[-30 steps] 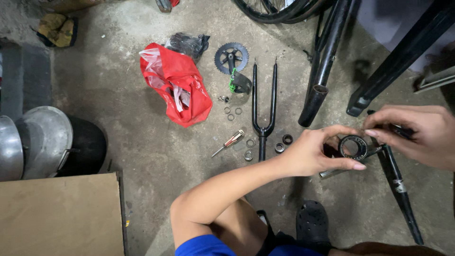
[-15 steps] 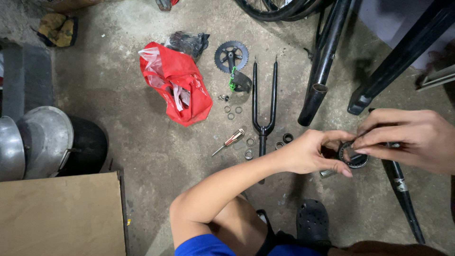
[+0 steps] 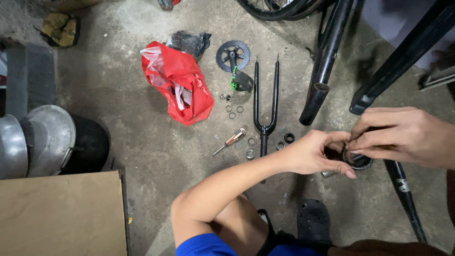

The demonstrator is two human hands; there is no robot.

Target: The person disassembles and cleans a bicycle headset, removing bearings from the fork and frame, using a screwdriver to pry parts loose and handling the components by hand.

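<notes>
Near the right edge, above the concrete floor [image 3: 118,142], both hands pinch one small round black metal bearing cup [image 3: 359,161]; left hand [image 3: 315,154] grips its near-left rim, right hand [image 3: 403,135] closes fingertips on top; a slip could drop it among loose silver rings [image 3: 250,153] beside the black fork [image 3: 265,99].

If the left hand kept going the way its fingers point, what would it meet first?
The left hand points toward the right of the picture, fingertips already at the round black ring part. Going on, it would likely meet the right hand pinching that ring from the other side; depth is unclear.
</notes>
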